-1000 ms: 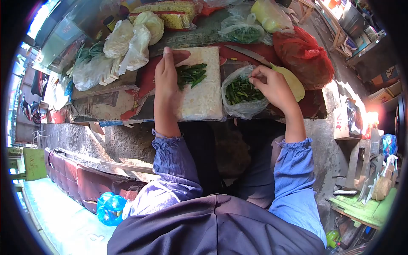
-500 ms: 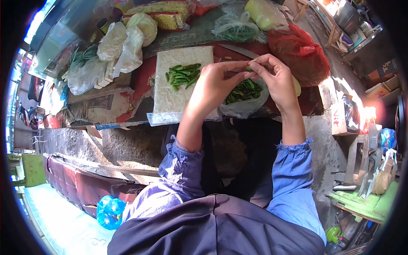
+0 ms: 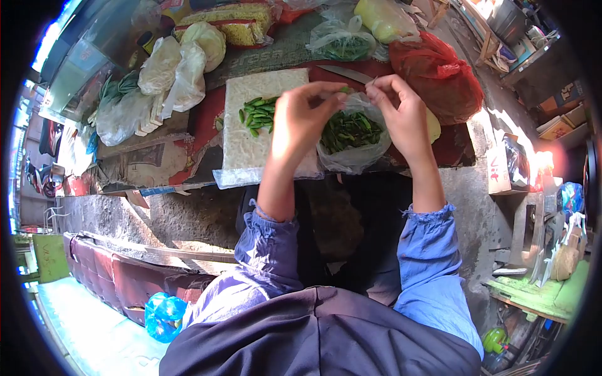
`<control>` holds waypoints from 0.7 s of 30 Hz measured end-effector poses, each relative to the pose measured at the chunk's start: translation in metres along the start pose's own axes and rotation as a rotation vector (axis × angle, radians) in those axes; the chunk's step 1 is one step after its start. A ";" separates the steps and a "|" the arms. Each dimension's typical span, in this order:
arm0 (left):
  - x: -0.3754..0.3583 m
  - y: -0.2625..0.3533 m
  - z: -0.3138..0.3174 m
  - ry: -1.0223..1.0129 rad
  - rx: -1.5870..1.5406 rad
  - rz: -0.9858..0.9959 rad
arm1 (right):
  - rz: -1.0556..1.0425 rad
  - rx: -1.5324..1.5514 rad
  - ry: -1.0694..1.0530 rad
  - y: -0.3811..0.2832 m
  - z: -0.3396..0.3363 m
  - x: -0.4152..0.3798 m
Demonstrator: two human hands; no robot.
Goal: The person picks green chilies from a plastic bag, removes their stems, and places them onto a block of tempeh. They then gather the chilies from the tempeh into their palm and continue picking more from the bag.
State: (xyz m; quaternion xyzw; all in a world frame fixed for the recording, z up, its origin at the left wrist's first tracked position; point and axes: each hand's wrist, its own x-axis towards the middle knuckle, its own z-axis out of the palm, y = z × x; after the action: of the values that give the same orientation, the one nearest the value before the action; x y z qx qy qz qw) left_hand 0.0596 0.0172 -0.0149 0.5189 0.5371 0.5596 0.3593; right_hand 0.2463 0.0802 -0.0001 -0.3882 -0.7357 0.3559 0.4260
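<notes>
My left hand (image 3: 300,116) is raised over the right edge of a white board (image 3: 241,147), pinching a small green chili (image 3: 344,89) at its fingertips. A pile of green chilies (image 3: 257,116) lies on that board, partly behind my left hand. My right hand (image 3: 401,113) is a short way to the right, thumb and forefinger pressed together; whatever is between them is too small to make out. Below and between both hands sits an open clear plastic bag (image 3: 357,161) of darker green chilies (image 3: 348,135). Behind them lies a knife (image 3: 345,73), its blade pointing left.
A red plastic bag (image 3: 439,75) stands to the right. At the back are a clear bag of greens (image 3: 347,47) and a yellow bag (image 3: 384,22). Wrapped white bundles (image 3: 182,75) and yellow noodle packs (image 3: 235,25) occupy the left side. The table's front edge (image 3: 157,185) is worn.
My hands have moved apart, the left one leftward with the green chili, uncovering the bag of chilies. The whole view has shifted slightly.
</notes>
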 end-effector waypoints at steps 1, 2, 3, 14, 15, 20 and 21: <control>0.001 0.005 -0.008 0.062 0.059 0.009 | -0.038 -0.102 -0.084 0.002 -0.007 0.000; 0.002 0.009 -0.019 0.113 0.142 0.004 | -0.056 -0.169 -0.187 0.009 -0.011 -0.002; 0.002 0.010 -0.031 0.163 0.223 -0.004 | -0.055 -0.170 -0.187 0.010 -0.012 -0.004; -0.009 0.002 -0.083 0.352 0.592 -0.003 | -0.210 -0.869 -0.313 0.022 -0.002 -0.012; -0.009 0.000 -0.083 0.346 0.614 0.025 | -0.211 -0.872 -0.313 0.021 -0.001 -0.013; -0.011 -0.005 -0.087 0.314 0.629 0.060 | -0.236 -1.045 -0.282 0.023 0.001 -0.015; -0.011 -0.006 -0.089 0.298 0.645 0.065 | -0.237 -1.042 -0.284 0.021 0.001 -0.015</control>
State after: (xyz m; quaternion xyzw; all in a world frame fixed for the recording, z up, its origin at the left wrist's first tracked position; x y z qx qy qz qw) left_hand -0.0252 -0.0130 -0.0124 0.5352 0.7158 0.4419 0.0767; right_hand 0.2561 0.0764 -0.0238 -0.4103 -0.9034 -0.0567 0.1112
